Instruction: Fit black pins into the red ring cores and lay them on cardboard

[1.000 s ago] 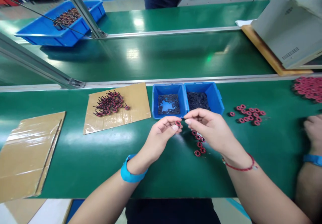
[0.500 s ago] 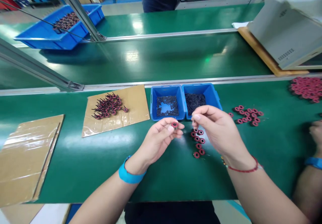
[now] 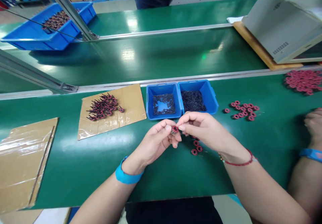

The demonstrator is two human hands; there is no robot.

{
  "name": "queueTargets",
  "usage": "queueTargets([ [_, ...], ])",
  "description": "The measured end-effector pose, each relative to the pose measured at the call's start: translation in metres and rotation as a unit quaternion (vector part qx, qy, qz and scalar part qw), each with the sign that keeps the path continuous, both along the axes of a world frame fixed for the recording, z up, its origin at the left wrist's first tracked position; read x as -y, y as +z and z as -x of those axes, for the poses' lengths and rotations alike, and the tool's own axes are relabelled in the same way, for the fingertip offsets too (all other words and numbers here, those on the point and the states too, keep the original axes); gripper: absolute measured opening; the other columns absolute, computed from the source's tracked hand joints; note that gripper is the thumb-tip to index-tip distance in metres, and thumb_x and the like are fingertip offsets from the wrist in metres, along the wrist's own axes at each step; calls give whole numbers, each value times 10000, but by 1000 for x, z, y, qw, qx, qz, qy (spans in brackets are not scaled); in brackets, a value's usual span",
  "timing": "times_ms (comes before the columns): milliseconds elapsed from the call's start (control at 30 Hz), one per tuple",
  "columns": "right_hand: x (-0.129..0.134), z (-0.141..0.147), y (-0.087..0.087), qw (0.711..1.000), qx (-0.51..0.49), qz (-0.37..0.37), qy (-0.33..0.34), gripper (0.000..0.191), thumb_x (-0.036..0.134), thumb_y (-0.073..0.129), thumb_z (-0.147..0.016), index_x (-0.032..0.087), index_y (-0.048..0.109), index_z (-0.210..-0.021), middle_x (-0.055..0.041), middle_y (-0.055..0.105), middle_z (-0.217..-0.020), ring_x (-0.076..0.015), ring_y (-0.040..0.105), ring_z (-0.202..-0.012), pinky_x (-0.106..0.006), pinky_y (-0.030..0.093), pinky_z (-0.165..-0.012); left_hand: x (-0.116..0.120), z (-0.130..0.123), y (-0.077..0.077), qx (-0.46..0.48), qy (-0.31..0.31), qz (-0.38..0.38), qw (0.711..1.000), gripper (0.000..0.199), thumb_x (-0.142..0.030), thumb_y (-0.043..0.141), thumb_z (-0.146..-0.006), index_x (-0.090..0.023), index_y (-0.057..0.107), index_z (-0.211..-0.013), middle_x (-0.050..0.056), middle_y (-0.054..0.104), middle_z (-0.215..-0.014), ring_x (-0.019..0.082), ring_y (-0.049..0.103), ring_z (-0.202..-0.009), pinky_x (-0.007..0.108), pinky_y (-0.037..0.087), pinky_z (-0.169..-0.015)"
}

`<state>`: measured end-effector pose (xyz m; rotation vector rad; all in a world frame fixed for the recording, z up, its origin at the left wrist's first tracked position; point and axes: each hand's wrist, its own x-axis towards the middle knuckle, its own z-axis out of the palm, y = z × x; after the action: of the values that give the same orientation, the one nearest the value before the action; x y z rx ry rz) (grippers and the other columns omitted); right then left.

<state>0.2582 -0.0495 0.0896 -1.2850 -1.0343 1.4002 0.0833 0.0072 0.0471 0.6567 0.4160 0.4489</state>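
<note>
My left hand [image 3: 157, 141] pinches a small red and black ring-shaped part [image 3: 174, 129] between thumb and fingers. Touching that part's right side are the closed fingertips of my right hand [image 3: 205, 130]; anything thin between them is too small to make out. Just below my right hand, several similar red rings [image 3: 194, 152] lie on the green table. Behind both hands stand two blue bins, the left bin [image 3: 164, 117] and the right bin [image 3: 213, 99], with short black tubes inside. More rings [image 3: 243, 109] lie to the right.
A cardboard sheet [image 3: 133, 99] bears a pile of ring parts with black tubes [image 3: 105, 106]. Other cardboard [image 3: 22, 160] lies at left. At right are a ring pile [image 3: 303, 81], a grey machine [image 3: 284, 26] and another person's hand [image 3: 313, 125]. Metal posts rise at left.
My right hand has moved left from in front of the right bin to the ring part in my left hand. The whole view has shifted slightly.
</note>
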Motion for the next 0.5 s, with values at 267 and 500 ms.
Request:
queueTargets([
  [267,-5,-3,-10,991,-83,6,-107,111,278,765,-795,189,700,-801,29,634,-677,-90,570,-605,-233,469,-601,0,2,3,25,9,14,1000,211,-348,682,-908,-140,662,-939,18,677,-711,85,611,-588,197,469,-595],
  [500,-1,-8,-1,992,-12,8,-129,118,271,766,-775,181,696,-804,25,644,-666,-89,579,-593,-224,474,-578,-2,-1,1,4,47,13,999,197,-303,731,-871,-152,645,-963,29,702,-784,95,635,-665,202,479,-649],
])
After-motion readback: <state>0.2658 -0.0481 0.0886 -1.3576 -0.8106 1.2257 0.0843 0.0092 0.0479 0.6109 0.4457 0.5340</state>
